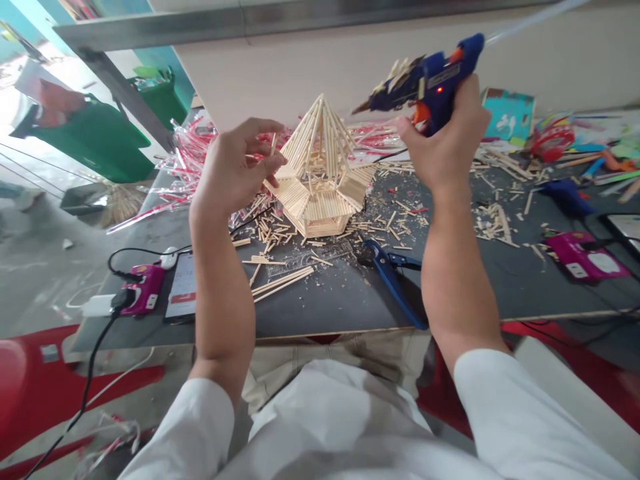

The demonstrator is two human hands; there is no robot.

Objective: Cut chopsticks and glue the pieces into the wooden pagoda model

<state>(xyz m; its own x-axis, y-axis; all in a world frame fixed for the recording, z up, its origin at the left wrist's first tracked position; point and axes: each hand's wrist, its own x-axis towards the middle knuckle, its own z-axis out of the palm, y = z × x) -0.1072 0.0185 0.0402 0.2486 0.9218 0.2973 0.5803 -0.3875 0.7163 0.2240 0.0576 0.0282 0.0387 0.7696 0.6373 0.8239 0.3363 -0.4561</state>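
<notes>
A small model building (320, 193) of thin wooden sticks, with a pointed roof and flared lower panels, stands on the dark table. At its left side my left hand (245, 163) is closed, pinching a short wooden stick (273, 143) between thumb and fingers. My right hand (450, 133) grips a blue glue gun (440, 83) with a lit red light and an orange trigger. Its nozzle points left, raised near the roof's right side and apart from it. Bits of stick cling to the gun's front. A clear glue stick runs out of its back.
Cut stick pieces (273, 233) litter the table, with longer sticks (283, 283) in front. Blue-handled cutters (393, 280) lie near the front edge. Plastic-wrapped packets (187, 167) sit behind left. Magenta power sockets (145, 288) and a phone (181, 287) are left; another blue glue gun (565, 197) lies right.
</notes>
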